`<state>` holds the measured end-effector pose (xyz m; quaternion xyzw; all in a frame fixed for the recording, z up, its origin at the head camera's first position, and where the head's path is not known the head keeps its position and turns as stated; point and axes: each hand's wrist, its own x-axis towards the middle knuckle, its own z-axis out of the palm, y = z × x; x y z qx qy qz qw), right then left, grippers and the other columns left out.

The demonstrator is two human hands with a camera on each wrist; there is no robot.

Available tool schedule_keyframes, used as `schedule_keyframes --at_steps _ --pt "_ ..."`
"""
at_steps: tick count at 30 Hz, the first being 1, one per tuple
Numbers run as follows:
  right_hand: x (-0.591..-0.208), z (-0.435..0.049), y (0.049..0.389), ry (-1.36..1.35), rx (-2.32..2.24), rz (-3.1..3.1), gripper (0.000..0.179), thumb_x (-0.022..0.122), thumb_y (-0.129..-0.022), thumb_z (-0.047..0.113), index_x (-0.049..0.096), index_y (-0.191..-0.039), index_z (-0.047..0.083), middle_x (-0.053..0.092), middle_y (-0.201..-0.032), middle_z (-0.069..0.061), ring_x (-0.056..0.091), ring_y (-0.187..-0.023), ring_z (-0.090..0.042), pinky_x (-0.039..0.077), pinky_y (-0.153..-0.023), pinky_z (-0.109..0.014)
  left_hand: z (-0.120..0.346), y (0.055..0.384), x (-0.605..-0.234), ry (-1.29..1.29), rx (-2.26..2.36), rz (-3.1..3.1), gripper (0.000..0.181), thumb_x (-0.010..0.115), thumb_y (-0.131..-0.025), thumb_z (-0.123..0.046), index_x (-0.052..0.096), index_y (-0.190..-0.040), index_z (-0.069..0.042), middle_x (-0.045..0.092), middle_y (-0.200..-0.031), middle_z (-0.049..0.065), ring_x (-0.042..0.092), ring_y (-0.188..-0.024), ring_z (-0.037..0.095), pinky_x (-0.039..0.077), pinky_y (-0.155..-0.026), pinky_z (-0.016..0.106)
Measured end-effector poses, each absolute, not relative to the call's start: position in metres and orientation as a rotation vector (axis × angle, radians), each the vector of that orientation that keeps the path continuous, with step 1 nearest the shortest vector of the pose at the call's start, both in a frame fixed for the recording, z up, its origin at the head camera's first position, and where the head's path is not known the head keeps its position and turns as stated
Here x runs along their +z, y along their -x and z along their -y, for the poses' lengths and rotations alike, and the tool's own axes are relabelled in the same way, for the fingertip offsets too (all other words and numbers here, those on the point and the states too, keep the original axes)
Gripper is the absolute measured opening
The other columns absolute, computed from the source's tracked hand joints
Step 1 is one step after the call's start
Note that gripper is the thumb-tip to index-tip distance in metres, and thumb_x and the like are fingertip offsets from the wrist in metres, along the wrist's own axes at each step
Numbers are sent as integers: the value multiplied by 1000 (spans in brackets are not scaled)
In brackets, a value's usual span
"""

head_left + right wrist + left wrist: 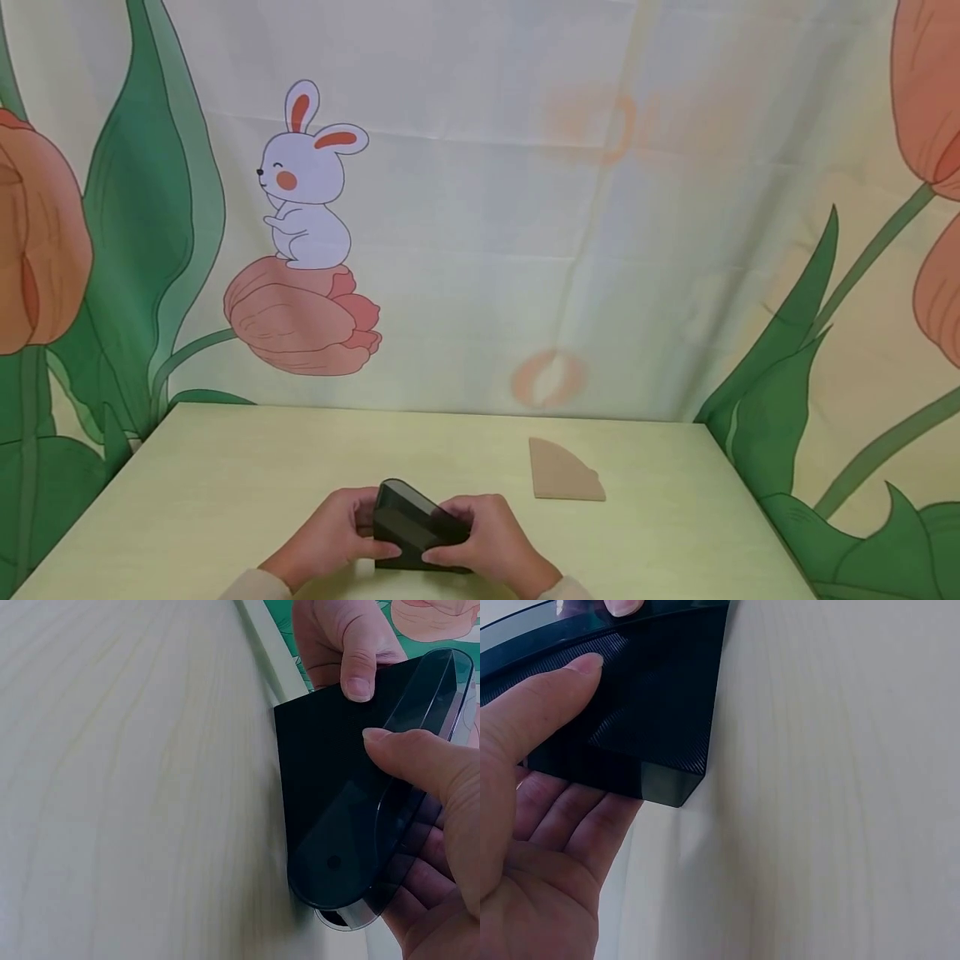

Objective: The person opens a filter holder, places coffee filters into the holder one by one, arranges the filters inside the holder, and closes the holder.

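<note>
Both hands hold a black wedge-shaped plastic case (pixel 408 533) with a smoky see-through cover, low over the front of the table. My left hand (pixel 341 525) grips its left end, thumb on the near face and fingers behind. At the other end, my right hand (pixel 487 533) pinches it the same way. The left wrist view shows fine ribbing on the dark face (pixel 652 697) under the left thumb. In the right wrist view, the clear cover (pixel 420 697) runs along the upper edge, and the case's rounded end (pixel 330 877) points downward.
A flat tan fan-shaped piece (pixel 564 473) lies on the pale wood-grain table (pixel 300 450), beyond the right hand. Behind the table hangs a cloth backdrop (pixel 465 208) printed with a rabbit and tulips.
</note>
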<state>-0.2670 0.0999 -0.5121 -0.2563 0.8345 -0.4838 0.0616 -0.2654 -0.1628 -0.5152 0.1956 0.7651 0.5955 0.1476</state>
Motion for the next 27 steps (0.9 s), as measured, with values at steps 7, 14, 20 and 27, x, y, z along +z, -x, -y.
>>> schedule_keyframes --at_steps 7,14,20,27 --pt "-504 -97 269 817 -1406 -2526 43 93 -74 29 76 -111 16 77 -100 8 69 -88 -2 57 -82 -22 165 266 -516 -588 1713 -2197 53 89 -79 -12 68 -127 -7 77 -115 9 75 -102 19 59 -88 25" --pt "-477 -80 267 896 -1542 -2427 47 88 -81 34 72 -121 15 75 -116 -2 71 -106 -15 59 -90 -34 168 266 -519 -630 1715 -2210 51 89 -79 -11 68 -126 -5 77 -115 10 75 -99 17 59 -86 23" --pt "-457 -61 262 965 -1534 -2498 46 88 -82 35 74 -119 11 76 -111 -1 71 -100 -14 59 -86 -31 170 266 -520 -661 1745 -2162 50 87 -81 -11 67 -126 -2 75 -120 14 75 -103 14 60 -87 25" --pt "-450 -56 259 926 -1517 -2561 40 89 -81 33 76 -113 12 77 -105 1 72 -89 -15 60 -81 -32 168 265 -520 -679 1741 -2156 47 87 -82 -11 68 -124 -3 75 -121 14 74 -105 12 59 -88 24"
